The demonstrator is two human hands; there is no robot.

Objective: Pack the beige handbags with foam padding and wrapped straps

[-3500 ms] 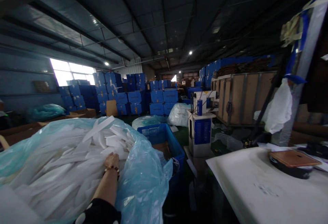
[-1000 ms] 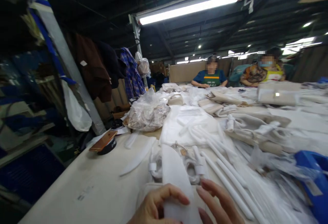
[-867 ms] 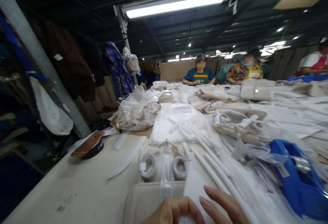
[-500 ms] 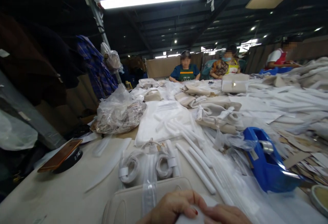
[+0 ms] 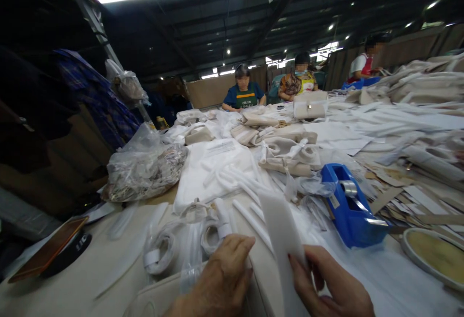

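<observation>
My right hand (image 5: pixel 331 283) pinches a long white foam strip (image 5: pixel 281 239) between thumb and fingers; the strip stands up from the hand and bends at its top. To its left, my left hand (image 5: pixel 224 271) is over a beige bag (image 5: pixel 155 300), thumb and forefinger a little apart, with nothing visible between them. The bag lies at the bottom of the view, partly hidden by the left hand. Behind it are two wrapped strap coils (image 5: pixel 159 249) bound with white bands. Clear plastic covers the middle of the bag's top edge.
A blue tape dispenser (image 5: pixel 353 210) and a round tin (image 5: pixel 435 254) stand at right. White foam tubes (image 5: pixel 250 220) lie ahead, near a filled plastic bag (image 5: pixel 145 167). A phone (image 5: pixel 47 249) rests on a black round object at left. Several co-workers (image 5: pixel 244 92) sit across the table.
My hands, together earlier at the bottom, have moved apart. The right hand now holds the white strip upright; the left has moved off to the left. The view has shifted right.
</observation>
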